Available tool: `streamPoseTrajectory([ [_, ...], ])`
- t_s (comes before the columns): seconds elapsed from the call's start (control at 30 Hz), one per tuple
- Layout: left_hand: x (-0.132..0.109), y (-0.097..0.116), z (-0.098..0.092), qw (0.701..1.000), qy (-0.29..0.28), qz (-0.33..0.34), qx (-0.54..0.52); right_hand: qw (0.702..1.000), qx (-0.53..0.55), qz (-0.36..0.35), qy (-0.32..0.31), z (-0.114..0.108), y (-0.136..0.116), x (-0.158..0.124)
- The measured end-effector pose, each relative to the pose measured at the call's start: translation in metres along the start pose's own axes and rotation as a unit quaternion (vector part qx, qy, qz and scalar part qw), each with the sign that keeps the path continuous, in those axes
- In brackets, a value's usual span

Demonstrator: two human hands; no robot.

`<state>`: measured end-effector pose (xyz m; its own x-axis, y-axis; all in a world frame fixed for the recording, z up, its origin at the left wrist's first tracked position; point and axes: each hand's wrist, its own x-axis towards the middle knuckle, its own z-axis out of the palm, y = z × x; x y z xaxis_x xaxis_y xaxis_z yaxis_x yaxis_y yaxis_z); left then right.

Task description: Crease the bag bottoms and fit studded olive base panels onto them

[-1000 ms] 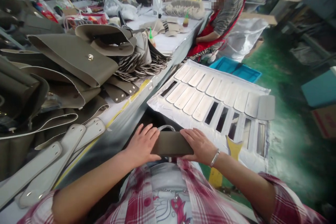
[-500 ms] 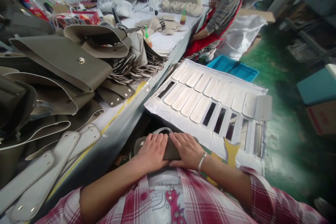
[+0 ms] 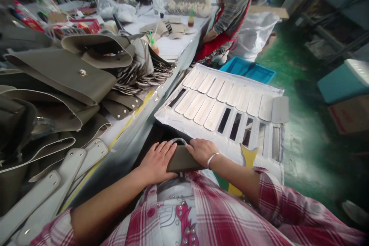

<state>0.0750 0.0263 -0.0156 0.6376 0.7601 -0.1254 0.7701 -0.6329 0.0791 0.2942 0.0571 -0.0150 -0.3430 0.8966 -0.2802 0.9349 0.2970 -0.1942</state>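
At my lap, both hands hold an olive-green leather piece [image 3: 184, 160] with a smooth face and a folded-looking lower edge. My left hand [image 3: 157, 162] wraps over its left part, fingers on top and thumb along the near edge. On the right part, my right hand [image 3: 202, 151] presses with bent fingers; its thumb is hidden. A pale curved loop [image 3: 178, 140] shows just beyond the piece, between the fingertips. Whether the loop is joined to the piece I cannot tell.
Left, a table carries olive bag bodies [image 3: 63, 71], a stack of leather pieces [image 3: 141, 73] and grey straps [image 3: 69, 169]. A white slotted board [image 3: 221, 142] holding rows of pale panels stands ahead right, with a yellow piece [image 3: 249, 155] near it. A co-worker [image 3: 233, 11] sits beyond.
My hands have moved a little apart on the leather piece, the right one farther from me. The piece appears tilted differently, and the whole view has shifted slightly.
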Motion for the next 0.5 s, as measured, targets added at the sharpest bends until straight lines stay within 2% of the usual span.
streamPoseTrajectory([
  [0.1,0.007,0.013,-0.008,1.0,0.007,0.013,0.014,0.997,0.073,-0.018,-0.003,-0.019,0.006,0.004],
  [0.13,0.011,0.019,-0.011,0.999,0.019,0.018,0.017,0.995,0.102,-0.012,0.018,-0.026,0.008,0.005],
  [0.23,0.026,0.039,-0.013,0.998,0.065,0.018,0.019,0.981,0.12,0.023,0.149,-0.03,0.008,0.006],
  [0.3,0.035,0.051,-0.007,0.997,0.075,0.009,0.013,0.977,0.091,0.031,0.19,-0.018,0.004,0.004],
  [0.33,0.038,0.055,-0.003,0.997,0.075,0.006,0.01,0.978,0.093,0.031,0.182,-0.009,0.003,0.004],
  [0.4,0.039,0.059,0.005,0.997,0.074,0.006,0.009,0.972,0.18,0.041,0.144,0.005,0.006,0.007],
  [0.5,0.025,0.049,0.01,0.997,0.073,0.025,0.027,0.923,0.361,0.092,0.096,0.012,0.029,0.016],
])
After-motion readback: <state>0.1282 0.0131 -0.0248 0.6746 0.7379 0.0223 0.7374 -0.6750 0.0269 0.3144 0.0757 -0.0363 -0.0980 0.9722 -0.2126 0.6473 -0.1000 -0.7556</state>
